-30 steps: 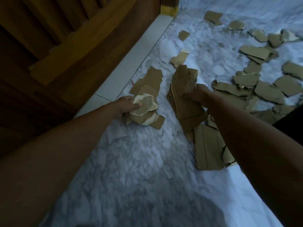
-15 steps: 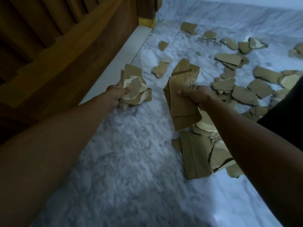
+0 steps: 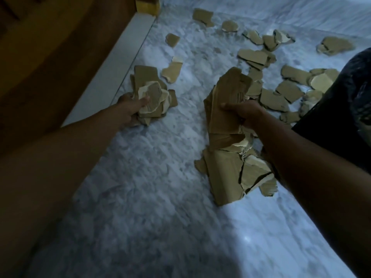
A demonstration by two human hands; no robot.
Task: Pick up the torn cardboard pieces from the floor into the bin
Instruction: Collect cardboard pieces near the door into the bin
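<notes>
The left hand (image 3: 130, 109) is curled tight round a bundle (image 3: 152, 95) of small torn pieces, thumb pressed across the top one. The right hand (image 3: 244, 113) is clamped on a stack (image 3: 226, 105) of larger sheets, fingers wrapped round its edge, with the stack standing upright and clear of the floor (image 3: 150, 187).

Directly under the right forearm, at about 5 o'clock from that hand, a heap (image 3: 230, 173) of big cracked pieces lies on the marble. From 12 to 3 o'clock, scraps (image 3: 271, 97) are scattered well apart across the floor, reaching to the far wall. A dark, shiny shape (image 3: 345, 101) sits at 3 o'clock at the frame's edge (probably the bin with a liner, though too little shows to be sure).

My judgement: the job is at an early-to-middle stage. Both hands are full, nothing they hold has reached the bin, and most of the pieces wait on the floor.
</notes>
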